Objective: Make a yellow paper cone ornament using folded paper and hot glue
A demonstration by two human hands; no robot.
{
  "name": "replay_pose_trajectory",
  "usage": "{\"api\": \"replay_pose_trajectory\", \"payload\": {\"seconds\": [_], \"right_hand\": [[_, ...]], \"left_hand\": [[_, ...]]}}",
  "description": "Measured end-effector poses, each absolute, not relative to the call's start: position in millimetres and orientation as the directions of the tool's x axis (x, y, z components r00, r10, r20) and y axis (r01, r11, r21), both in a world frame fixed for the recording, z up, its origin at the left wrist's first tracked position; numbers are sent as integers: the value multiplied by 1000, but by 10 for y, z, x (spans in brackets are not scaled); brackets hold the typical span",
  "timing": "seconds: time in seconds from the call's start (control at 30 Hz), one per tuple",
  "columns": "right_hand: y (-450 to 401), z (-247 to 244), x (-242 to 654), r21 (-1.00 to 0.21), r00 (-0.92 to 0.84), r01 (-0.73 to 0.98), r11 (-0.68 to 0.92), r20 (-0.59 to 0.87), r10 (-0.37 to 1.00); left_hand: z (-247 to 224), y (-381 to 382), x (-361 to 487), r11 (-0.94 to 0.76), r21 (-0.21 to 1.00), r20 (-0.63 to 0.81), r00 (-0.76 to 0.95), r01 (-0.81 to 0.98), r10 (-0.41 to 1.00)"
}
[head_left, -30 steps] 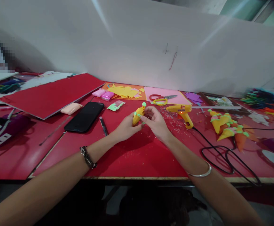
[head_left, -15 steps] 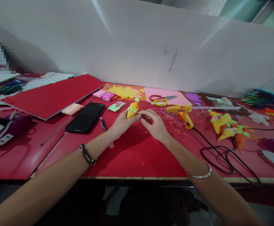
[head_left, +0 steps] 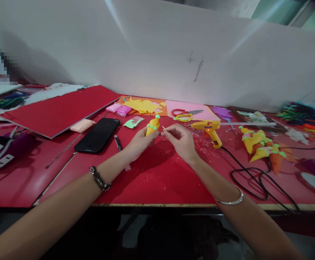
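Upright in my left hand (head_left: 140, 145) is a small yellow paper cone (head_left: 152, 126) with pale green balls around its middle and one on its tip. The fingers of that hand are wrapped round its lower part. My right hand (head_left: 181, 141) is just to the right, thumb and forefinger pinched on a thin pale stick (head_left: 164, 128), its upper end pointing toward the cone. What the stick is exactly is too small to tell. Below the left hand a pen (head_left: 118, 143) lies partly covered by the wrist.
A yellow glue gun (head_left: 208, 126) with a glowing light lies right of my hands, its black cord (head_left: 248, 171) looped nearby. Decorated cones (head_left: 257, 144) sit further right. Scissors (head_left: 186, 115) rest on pink paper behind. A black phone (head_left: 97, 135) and green packet (head_left: 133, 122) are left.
The right hand has drawn slightly away from the cone and turned, so the thin stick now shows above its fingertips. The left hand and cone have hardly moved.
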State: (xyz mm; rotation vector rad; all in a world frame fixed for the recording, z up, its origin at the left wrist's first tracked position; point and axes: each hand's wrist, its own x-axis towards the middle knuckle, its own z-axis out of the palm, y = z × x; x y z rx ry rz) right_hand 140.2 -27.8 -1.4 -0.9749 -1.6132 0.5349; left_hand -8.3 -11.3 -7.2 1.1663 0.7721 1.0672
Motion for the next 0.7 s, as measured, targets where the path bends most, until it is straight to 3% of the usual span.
{"api": "replay_pose_trajectory", "payload": {"seconds": [0.2, 0.7], "right_hand": [[-244, -36, 1417, -865, -22, 201, 460, 465, 885], [-250, -24, 1403, -924, -52, 89, 372, 369, 928]], "left_hand": [[-26, -125, -74, 157, 939, -46, 341, -306, 939], [20, -63, -119, 370, 782, -87, 501, -501, 861]]}}
